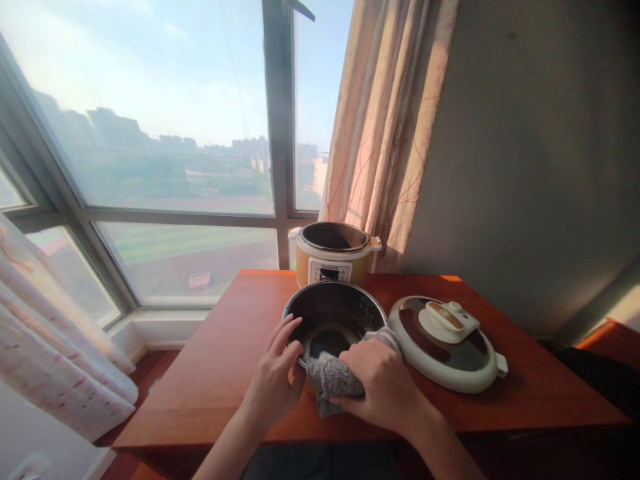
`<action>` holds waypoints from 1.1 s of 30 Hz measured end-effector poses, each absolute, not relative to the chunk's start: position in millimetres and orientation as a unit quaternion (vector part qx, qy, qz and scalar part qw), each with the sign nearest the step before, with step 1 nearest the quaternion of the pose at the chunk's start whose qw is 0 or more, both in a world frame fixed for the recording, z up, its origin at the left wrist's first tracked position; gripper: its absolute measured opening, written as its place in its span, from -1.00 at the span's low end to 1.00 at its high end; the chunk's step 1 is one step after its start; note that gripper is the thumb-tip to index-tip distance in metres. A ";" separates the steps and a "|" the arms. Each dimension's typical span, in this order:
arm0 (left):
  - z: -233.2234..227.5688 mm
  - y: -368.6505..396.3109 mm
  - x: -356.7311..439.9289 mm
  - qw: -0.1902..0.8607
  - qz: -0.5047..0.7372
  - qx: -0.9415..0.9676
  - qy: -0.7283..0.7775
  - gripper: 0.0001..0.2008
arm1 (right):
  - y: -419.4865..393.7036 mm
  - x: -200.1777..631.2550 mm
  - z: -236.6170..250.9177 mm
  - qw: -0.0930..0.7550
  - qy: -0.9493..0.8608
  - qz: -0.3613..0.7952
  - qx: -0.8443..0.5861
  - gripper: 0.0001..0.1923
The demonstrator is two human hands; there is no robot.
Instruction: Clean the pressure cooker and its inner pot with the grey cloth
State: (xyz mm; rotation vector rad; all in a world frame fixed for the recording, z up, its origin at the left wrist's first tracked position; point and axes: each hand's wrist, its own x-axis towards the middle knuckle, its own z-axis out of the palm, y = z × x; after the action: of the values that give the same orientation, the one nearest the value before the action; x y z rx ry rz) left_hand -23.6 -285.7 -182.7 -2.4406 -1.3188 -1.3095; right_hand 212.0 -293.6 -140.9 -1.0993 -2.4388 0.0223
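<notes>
A dark inner pot (345, 303) with level markings on its inside wall stands near the middle of the table, tilted slightly toward me. My left hand (280, 363) grips the pot's left rim, fingertips over the edge and thumb near the front. In my right hand (383, 377) is a grey cloth (330, 383), bunched up and lying over the pot's front right rim. Part of the cloth hangs down outside the pot. Right behind the pot sits the pressure cooker body (333, 257), cream and gold with a front control panel.
The cooker lid (445, 343), with a cream handle, lies on the right of the wooden table (210, 387). Beyond the table are a large window (185, 167) and a patterned curtain (385, 133). Another curtain (55, 340) hangs at left, and a grey wall (520, 167) rises at right.
</notes>
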 end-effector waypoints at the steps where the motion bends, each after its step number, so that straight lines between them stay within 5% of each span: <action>1: -182.8 -282.9 -28.3 0.030 -0.422 -0.803 -0.420 -0.77 | -294.3 212.6 -139.7 0.226 -0.889 0.009 -0.397 -0.60; 26: -168.7 -223.6 -78.2 -0.110 -0.363 -0.861 -0.338 -0.85 | -266.3 288.0 -133.0 0.237 -0.906 0.068 -0.343 -0.51; 33: -166.2 -226.4 -75.1 -0.139 -0.367 -0.852 -0.346 -0.83 | -245.4 309.9 -127.6 0.218 -0.892 0.209 -0.336 -0.53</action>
State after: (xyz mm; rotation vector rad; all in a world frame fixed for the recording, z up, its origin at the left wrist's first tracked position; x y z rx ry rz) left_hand -75.1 -226.4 -166.2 -2.9433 -1.1954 -1.2693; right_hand 309.9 -245.4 -127.6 -0.9297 -2.4713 0.5778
